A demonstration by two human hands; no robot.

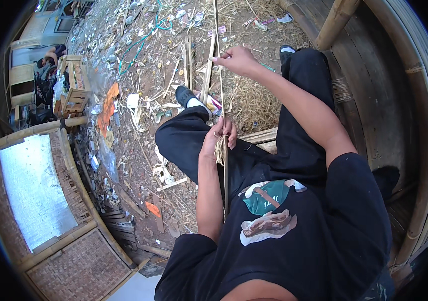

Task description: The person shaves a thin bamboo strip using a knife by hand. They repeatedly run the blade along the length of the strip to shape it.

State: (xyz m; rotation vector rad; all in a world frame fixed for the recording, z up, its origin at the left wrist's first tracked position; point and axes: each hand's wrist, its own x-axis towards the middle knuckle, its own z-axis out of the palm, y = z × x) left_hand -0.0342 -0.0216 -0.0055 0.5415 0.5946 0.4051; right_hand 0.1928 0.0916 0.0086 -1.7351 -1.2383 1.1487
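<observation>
My left hand [218, 139] is closed around a long thin bamboo strip [222, 95], which runs from the top of the view down past my lap. A small bunch of pale, frayed fibres [220, 151] hangs from the same hand, against the strip. Farther forward, my right hand [239, 60] is raised with thumb and forefinger pinched together at the strip. Whether those fingertips grip the strip or a fine fibre is too small to tell.
Split bamboo pieces [207, 75] lie ahead among straw [254, 103] and litter. Bamboo poles and planks [369, 95] enclose my right side. At left stand a woven bamboo panel [76, 266] and a wooden crate [75, 83], with another person [51, 57] beyond.
</observation>
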